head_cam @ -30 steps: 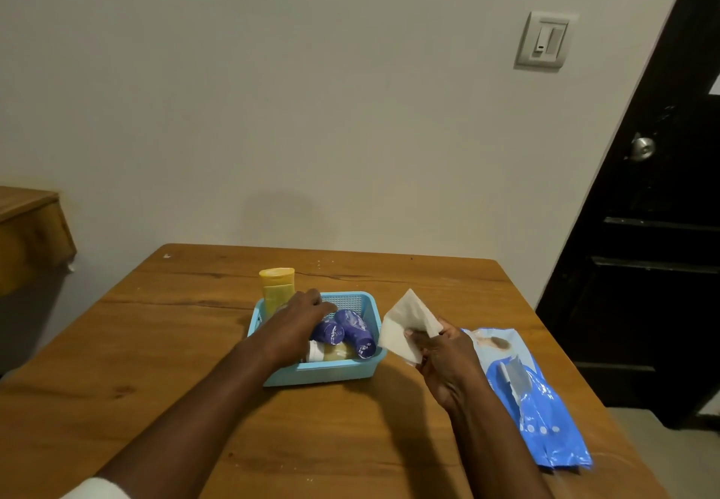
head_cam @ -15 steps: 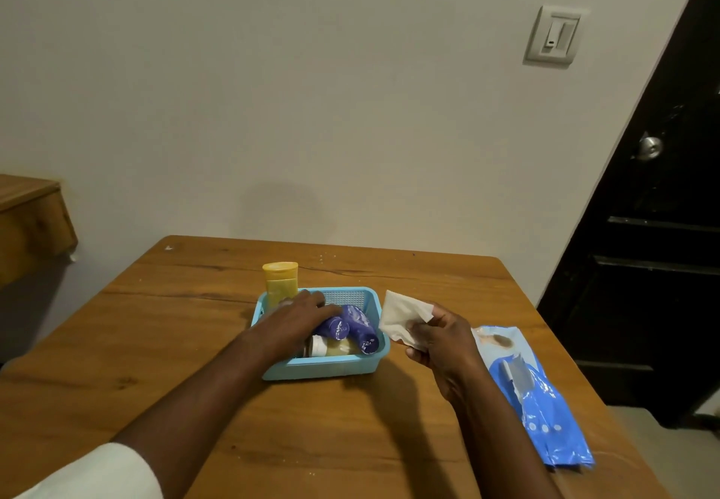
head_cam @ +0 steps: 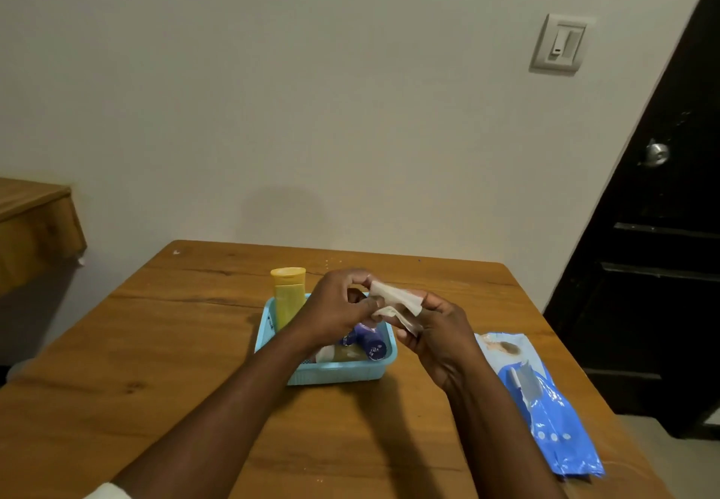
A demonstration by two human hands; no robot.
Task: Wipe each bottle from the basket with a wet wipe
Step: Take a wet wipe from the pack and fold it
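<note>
While the light-blue basket (head_cam: 331, 376) sits on the wooden surface (head_cam: 156, 342) with yellow bottle (head_cam: 288, 296) upright inside, left hand (head_cam: 335, 309) and right hand (head_cam: 440, 333) both pinch a crumpled white wet wipe (head_cam: 393, 300) above it.

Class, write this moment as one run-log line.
hands: left and right both holding wet wipe | bottles: in basket, untouched | wipe pack: table, right

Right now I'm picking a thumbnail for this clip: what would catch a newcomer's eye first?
Both hands, left hand and right hand, meet at centre, pulling a white wet wipe between them above the light blue basket. A yellow bottle stands upright at the basket's back left; a blue wipes pack lies at right.
</note>
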